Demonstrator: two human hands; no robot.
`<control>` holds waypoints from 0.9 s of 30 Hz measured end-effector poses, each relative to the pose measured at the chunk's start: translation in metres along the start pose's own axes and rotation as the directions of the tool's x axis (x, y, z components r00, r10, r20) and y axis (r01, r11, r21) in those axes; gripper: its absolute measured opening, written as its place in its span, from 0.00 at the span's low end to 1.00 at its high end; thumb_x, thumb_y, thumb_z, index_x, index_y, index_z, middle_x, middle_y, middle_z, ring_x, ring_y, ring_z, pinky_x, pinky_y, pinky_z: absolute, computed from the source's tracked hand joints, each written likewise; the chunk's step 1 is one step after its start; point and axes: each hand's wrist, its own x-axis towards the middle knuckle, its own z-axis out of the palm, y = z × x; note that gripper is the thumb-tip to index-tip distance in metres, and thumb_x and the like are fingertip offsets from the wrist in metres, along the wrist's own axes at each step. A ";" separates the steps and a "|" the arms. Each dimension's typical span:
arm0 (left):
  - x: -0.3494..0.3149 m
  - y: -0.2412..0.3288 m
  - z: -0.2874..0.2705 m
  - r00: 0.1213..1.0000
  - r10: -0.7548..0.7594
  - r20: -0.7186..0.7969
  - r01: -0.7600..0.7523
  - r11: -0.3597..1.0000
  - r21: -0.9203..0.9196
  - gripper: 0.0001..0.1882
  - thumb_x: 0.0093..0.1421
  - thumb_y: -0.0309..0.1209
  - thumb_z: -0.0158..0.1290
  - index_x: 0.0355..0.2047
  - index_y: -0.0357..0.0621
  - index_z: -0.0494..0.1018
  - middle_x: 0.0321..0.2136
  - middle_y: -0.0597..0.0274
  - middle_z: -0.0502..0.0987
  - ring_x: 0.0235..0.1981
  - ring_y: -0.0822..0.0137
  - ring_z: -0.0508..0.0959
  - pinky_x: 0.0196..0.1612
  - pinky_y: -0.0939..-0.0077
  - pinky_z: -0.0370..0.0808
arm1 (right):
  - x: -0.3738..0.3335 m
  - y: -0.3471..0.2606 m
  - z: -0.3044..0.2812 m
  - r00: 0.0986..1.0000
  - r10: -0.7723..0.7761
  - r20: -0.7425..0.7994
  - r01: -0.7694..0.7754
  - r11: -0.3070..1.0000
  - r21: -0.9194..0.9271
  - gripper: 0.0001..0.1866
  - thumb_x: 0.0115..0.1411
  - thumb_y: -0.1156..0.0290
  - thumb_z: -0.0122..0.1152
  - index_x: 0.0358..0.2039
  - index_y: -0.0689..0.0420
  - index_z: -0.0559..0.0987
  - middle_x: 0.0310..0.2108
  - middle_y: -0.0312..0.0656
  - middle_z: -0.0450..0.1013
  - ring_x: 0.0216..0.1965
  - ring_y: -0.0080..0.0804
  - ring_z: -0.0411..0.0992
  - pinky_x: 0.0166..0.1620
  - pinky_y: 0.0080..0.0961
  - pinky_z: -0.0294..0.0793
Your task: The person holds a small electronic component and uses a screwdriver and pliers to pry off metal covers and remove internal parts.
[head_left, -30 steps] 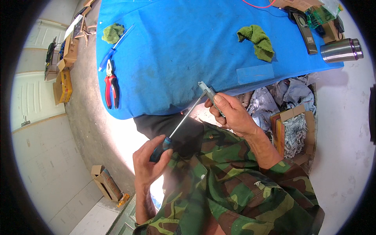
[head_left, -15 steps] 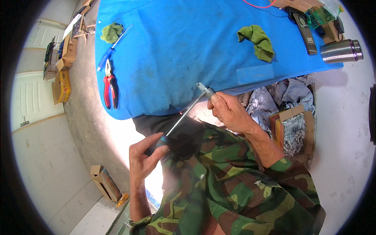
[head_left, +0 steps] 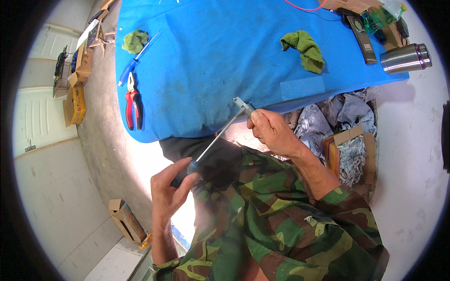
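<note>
My left hand (head_left: 165, 192) is closed round the dark blue handle of a screwdriver (head_left: 218, 139). Its long steel shaft slants up and to the right. My right hand (head_left: 277, 134) pinches a small grey metal part (head_left: 241, 104) just off the front edge of the blue-covered table (head_left: 206, 61). The shaft's end meets this part; the tip itself is too small to make out. Part of the metal piece is hidden under my right fingers.
On the table's left lie red-black pliers (head_left: 133, 105), a blue-handled screwdriver (head_left: 129, 70) and a green rag (head_left: 135, 41). Another green rag (head_left: 307, 52) and a steel thermos (head_left: 405, 59) are at the right. Below stands a carton (head_left: 349, 157) of shredded material.
My left hand, with the screwdriver handle, has shifted slightly left. My right hand keeps the metal part almost where it was; the whole view has moved slightly.
</note>
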 end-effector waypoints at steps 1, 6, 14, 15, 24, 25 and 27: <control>-0.001 0.001 0.002 1.000 0.017 -0.015 -0.016 1.000 0.026 0.20 0.61 0.34 0.70 0.51 0.38 0.82 0.28 0.59 0.84 0.25 0.71 0.80 0.30 0.77 0.75 | 0.000 0.000 0.001 1.000 0.004 -0.004 -0.004 1.000 0.004 0.24 0.80 0.53 0.43 0.37 0.61 0.75 0.20 0.26 0.58 0.21 0.13 0.53 0.24 0.20 0.52; -0.005 0.006 0.005 0.998 0.060 -0.037 -0.056 0.994 0.099 0.19 0.60 0.30 0.71 0.51 0.38 0.82 0.29 0.60 0.83 0.28 0.74 0.80 0.31 0.78 0.75 | 0.000 0.000 0.000 0.999 0.033 0.018 -0.034 0.997 0.074 0.24 0.80 0.53 0.44 0.38 0.62 0.74 0.20 0.25 0.57 0.20 0.13 0.52 0.23 0.19 0.51; -0.004 0.004 0.005 0.995 0.092 -0.049 -0.085 0.989 0.124 0.21 0.59 0.33 0.72 0.51 0.41 0.82 0.28 0.55 0.84 0.26 0.67 0.83 0.30 0.74 0.76 | 0.000 -0.001 -0.001 0.997 0.070 0.036 -0.074 0.989 0.126 0.24 0.80 0.53 0.44 0.38 0.62 0.74 0.20 0.24 0.56 0.20 0.12 0.51 0.22 0.19 0.50; -0.004 0.003 0.005 0.995 0.093 -0.047 -0.087 0.988 0.127 0.21 0.59 0.33 0.72 0.51 0.41 0.82 0.28 0.55 0.84 0.26 0.67 0.83 0.30 0.74 0.76 | 0.000 0.000 -0.001 0.997 0.068 0.038 -0.073 0.988 0.133 0.24 0.80 0.53 0.44 0.38 0.62 0.74 0.20 0.24 0.56 0.20 0.12 0.51 0.22 0.18 0.50; -0.006 0.005 0.006 0.990 0.138 -0.024 -0.131 0.972 0.193 0.22 0.61 0.34 0.71 0.54 0.42 0.81 0.28 0.59 0.82 0.28 0.70 0.81 0.29 0.74 0.75 | 0.000 -0.005 -0.002 0.997 0.070 0.044 -0.074 0.993 0.096 0.23 0.80 0.53 0.45 0.38 0.62 0.73 0.20 0.25 0.57 0.20 0.12 0.51 0.22 0.18 0.52; -0.006 0.006 0.006 0.991 0.130 -0.020 -0.124 0.973 0.197 0.22 0.61 0.33 0.71 0.54 0.42 0.81 0.29 0.59 0.83 0.28 0.70 0.81 0.29 0.74 0.75 | 0.000 -0.006 -0.002 0.997 0.067 0.044 -0.071 0.993 0.098 0.23 0.80 0.53 0.45 0.38 0.62 0.73 0.20 0.25 0.57 0.20 0.12 0.52 0.22 0.18 0.52; -0.007 0.009 0.006 0.993 0.114 -0.012 -0.109 0.973 0.205 0.22 0.60 0.30 0.71 0.54 0.42 0.81 0.29 0.59 0.83 0.28 0.70 0.82 0.29 0.74 0.75 | -0.001 -0.005 -0.002 0.997 0.063 0.047 -0.067 0.993 0.094 0.23 0.80 0.53 0.45 0.37 0.62 0.74 0.20 0.26 0.58 0.21 0.13 0.52 0.22 0.19 0.53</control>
